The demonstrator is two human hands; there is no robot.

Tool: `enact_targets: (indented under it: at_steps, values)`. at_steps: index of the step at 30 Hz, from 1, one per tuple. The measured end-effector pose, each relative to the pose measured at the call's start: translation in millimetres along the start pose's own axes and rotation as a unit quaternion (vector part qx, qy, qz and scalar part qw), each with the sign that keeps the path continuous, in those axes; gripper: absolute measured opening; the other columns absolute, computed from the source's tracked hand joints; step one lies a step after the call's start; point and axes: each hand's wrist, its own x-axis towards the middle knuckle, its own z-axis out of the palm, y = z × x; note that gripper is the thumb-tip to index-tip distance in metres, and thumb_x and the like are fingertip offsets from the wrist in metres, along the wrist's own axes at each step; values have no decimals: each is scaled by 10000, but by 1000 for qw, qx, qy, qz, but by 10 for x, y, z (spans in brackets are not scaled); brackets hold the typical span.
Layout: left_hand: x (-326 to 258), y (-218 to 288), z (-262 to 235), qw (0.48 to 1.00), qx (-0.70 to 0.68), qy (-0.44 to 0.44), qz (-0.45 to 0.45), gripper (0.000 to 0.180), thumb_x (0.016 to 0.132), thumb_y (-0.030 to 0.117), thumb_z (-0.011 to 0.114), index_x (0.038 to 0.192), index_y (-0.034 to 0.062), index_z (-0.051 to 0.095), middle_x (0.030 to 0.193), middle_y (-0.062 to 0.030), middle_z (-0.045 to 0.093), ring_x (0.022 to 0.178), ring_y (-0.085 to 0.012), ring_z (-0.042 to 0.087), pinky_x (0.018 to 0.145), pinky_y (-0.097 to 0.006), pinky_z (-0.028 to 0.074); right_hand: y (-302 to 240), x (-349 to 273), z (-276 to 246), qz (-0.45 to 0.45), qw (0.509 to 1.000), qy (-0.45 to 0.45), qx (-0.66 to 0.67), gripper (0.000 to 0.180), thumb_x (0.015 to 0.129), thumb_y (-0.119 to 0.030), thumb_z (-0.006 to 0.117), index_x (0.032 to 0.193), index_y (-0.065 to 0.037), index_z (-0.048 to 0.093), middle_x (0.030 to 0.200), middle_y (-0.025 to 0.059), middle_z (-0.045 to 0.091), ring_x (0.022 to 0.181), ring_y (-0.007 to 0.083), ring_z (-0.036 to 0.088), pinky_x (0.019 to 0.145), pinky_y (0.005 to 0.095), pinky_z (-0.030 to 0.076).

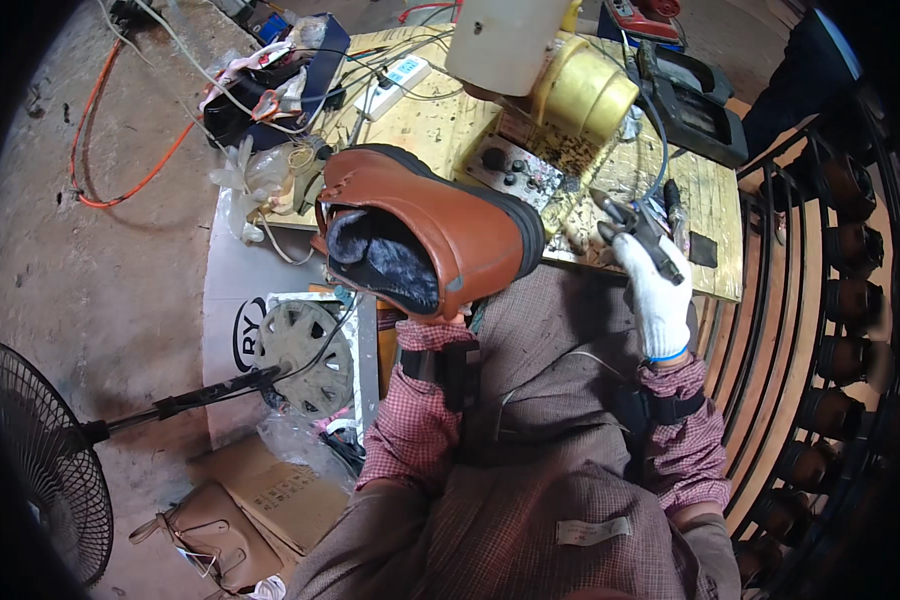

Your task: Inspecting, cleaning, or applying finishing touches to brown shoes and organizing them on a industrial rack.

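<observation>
Brown leather fills the middle of your view: the shoe (425, 225) is raised on your left hand (432, 318), heel opening turned toward you so its dark fleecy lining shows. That hand is almost wholly hidden beneath the shoe; only the wrist and checked cuff show, so you hold it up from below, but the finger grip cannot be made out. The black sole faces the workbench (440, 120), and the toe reaches over the bench's near edge.

Your right hand (658, 295), in a white knit glove, is clenched around the dark handles of a pair of pliers or cutters (630, 225); the tool's tips point up over the bench, right of the shoe and apart from it. The jaws are too small to read.

Behind the shoe on the bench stand a yellow metal housing (582, 92) and a white container (505, 40) cut off by the top edge. Left of the bench, low on the floor, a black fan (45, 465) is partly lost in the dark rim. Right of the bench, a rack of dark shoes (840, 290) curves away, blurred.
</observation>
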Motion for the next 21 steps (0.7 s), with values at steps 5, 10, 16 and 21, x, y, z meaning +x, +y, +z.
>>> enact_targets:
  at_steps: [5, 10, 16, 21]
  values:
    - [1127, 418, -1245, 977, 49, -196, 67, 609, 1095, 543, 333, 1613, 223, 324, 1663, -38, 373, 1508, -300, 376, 1204, -539, 359, -664, -385, 394, 69, 992, -98, 30, 457, 917, 36, 709, 1349, 86, 569, 1093, 134, 721, 1007, 211, 733, 853, 294, 580]
    - [929, 131, -1146, 979, -50, -199, 10, 630, 1096, 546, 324, 1638, 233, 245, 1698, -38, 289, 1548, -285, 284, 1250, -521, 273, -535, -648, 189, -45, 973, -210, -87, 720, 947, -64, 729, 1559, 4, 356, 1454, 243, 559, 1196, 314, 681, 855, 316, 605]
    - [731, 101, -1061, 973, -71, -221, -4, 691, 1076, 599, 331, 1648, 234, 201, 1718, -36, 228, 1572, -276, 215, 1264, -524, 235, -479, -700, 179, -161, 932, -225, -236, 599, 930, -14, 715, 1465, 5, 448, 1317, 190, 632, 1093, 266, 701, 847, 341, 610]
    - [590, 18, -1068, 971, 6, -233, 43, 687, 1075, 595, 338, 1643, 226, 221, 1713, -40, 241, 1571, -277, 221, 1259, -524, 248, -567, -743, 162, -194, 930, -211, -229, 544, 917, -27, 739, 1399, 34, 493, 1218, 167, 683, 1043, 236, 715, 849, 337, 607]
